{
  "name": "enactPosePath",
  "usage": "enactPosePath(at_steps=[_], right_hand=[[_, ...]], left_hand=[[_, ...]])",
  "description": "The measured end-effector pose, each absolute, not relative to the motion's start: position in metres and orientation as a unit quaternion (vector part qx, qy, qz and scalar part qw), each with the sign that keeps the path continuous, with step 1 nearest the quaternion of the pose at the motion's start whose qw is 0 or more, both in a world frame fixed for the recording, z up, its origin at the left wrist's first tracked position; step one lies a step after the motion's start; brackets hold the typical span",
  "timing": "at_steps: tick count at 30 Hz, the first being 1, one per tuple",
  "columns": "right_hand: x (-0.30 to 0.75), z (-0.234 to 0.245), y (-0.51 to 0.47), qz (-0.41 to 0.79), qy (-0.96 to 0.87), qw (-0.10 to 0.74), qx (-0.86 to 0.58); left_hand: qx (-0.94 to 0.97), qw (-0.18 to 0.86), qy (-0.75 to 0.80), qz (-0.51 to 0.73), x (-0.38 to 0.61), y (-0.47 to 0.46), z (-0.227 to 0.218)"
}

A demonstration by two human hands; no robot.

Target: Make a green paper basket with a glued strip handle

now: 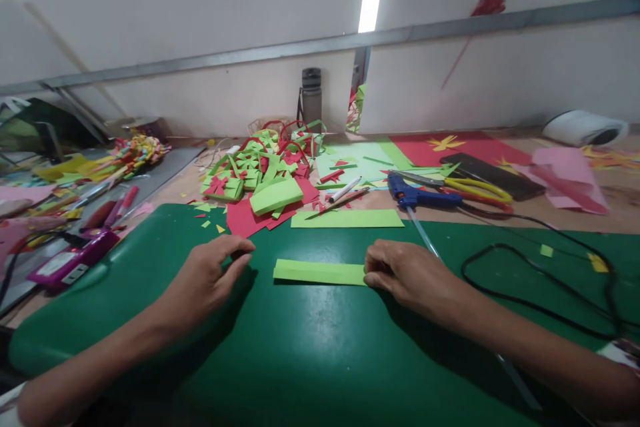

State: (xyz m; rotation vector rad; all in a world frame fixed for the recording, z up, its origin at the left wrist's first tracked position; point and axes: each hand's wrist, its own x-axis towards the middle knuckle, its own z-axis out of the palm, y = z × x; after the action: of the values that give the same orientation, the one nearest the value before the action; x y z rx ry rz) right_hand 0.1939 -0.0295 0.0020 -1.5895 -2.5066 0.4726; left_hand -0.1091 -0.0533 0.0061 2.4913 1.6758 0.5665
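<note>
Right hand (pixel 404 272) pinched the crosswise green strip (pixel 320 272) at frame center; left hand (pixel 209 278), fingers slightly parted, was off its left end.

Green mat (pixel 320 360): shiny, lower middle of the frame
Folded green strip (pixel 320 272): on the mat, near the middle
Black cord (pixel 609 297): loops on the mat, right side
Brown table (pixel 185 177): peeks out behind the mat
Blue glue gun (pixel 433 199): on the table, right of middle

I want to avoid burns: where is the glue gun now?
In the head view, the glue gun lies right of centre, beyond the right hand and beside the yellow-handled tool.
</note>
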Motion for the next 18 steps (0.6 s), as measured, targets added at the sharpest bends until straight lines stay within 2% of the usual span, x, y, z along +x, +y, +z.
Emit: enactPosePath(at_steps=[2, 6, 12, 15, 18], right_hand=[[0.194, 0.0, -0.029, 0.163, -0.831, 0.072, -0.527], [0.191, -0.002, -0.03, 0.159, -0.83, 0.068, -0.53], [0.208, 0.003, -0.028, 0.165, -0.855, 0.112, -0.478], [0.229, 0.006, -0.032, 0.077, -0.882, 0.134, -0.445], [0.242, 0.005, -0.042, -0.033, -0.917, 0.118, -0.379]], left_hand=[[0.811, 0.08, 0.532, 0.23, -0.094, -0.055, 0.008], [0.882, 0.039, 0.363, 0.297, -0.054, -0.058, 0.002], [0.96, -0.033, 0.251, 0.116, -0.001, -0.044, -0.019], [0.965, -0.061, 0.237, 0.094, 0.002, -0.036, -0.025], [0.969, -0.061, 0.217, 0.105, -0.001, -0.033, -0.027]])
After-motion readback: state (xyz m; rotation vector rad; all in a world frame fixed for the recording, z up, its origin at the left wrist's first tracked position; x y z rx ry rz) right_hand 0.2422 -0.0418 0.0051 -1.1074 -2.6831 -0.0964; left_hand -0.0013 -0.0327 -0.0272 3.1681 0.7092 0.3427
